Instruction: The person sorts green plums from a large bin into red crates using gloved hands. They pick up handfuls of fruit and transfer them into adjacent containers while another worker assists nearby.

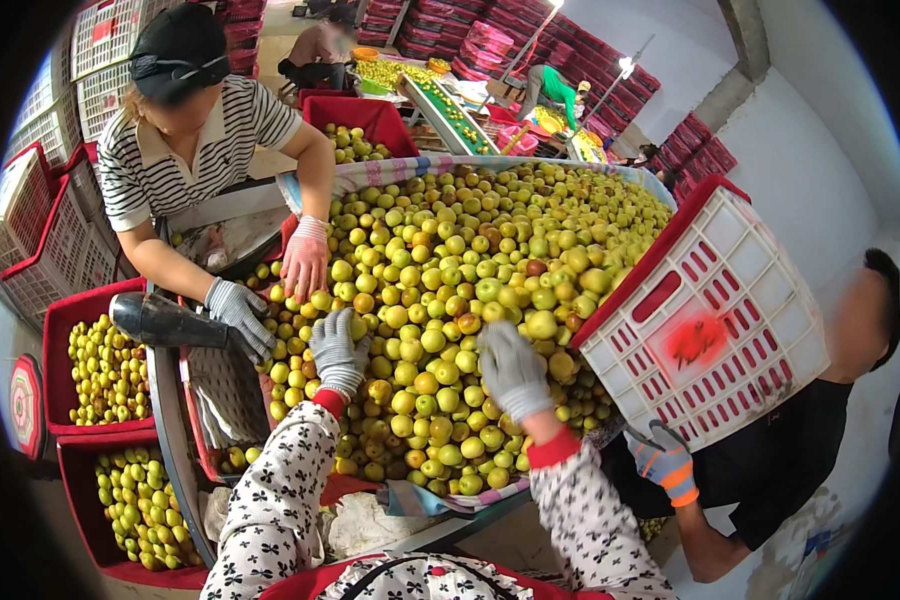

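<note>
A large heap of green-yellow jujube-like fruits (pixel 435 352), some with brown patches, lies before me on a cloth-lined table. My left hand (pixel 339 354), in a grey striped glove, rests on the left part of the heap, with a fruit by its fingertips; whether it grips that fruit is unclear. My right hand (pixel 513 369), in a grey glove, is over the right middle of the heap, slightly blurred, its fingers pointing away from me; what lies under its palm is hidden.
Across at left, a co-worker's gloved hands (pixel 305 259) touch the fruits. On the right another person tilts a white plastic crate (pixel 709 322) with red lining against the heap. Fruit-filled red-lined crates (pixel 60 375) stand at left. A black funnel-like piece (pixel 169 321) juts over the table's left edge.
</note>
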The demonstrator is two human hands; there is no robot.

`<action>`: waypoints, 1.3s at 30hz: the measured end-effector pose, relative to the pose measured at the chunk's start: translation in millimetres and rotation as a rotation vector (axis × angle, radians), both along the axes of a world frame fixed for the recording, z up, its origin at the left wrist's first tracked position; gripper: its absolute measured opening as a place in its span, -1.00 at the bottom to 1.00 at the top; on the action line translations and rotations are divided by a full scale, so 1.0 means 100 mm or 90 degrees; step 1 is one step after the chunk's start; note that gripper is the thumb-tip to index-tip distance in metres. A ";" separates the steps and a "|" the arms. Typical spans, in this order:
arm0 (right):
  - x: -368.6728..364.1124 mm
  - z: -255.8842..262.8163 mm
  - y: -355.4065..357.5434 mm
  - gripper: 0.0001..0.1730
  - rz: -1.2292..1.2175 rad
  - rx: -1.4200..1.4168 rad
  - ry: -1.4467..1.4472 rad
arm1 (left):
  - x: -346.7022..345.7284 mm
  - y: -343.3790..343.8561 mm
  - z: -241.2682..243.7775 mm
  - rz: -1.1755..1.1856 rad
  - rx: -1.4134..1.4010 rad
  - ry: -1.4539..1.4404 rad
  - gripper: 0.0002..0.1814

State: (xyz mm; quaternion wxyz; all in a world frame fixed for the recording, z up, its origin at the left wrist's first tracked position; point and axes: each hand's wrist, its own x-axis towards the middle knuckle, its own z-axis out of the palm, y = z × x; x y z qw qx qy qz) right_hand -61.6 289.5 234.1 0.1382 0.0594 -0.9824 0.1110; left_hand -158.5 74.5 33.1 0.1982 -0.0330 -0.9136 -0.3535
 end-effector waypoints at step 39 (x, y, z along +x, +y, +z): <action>-1.02 -0.19 0.22 -0.26 -0.128 0.338 -0.233 | 0.43 -0.22 -0.14 -0.306 1.621 -0.675 -0.38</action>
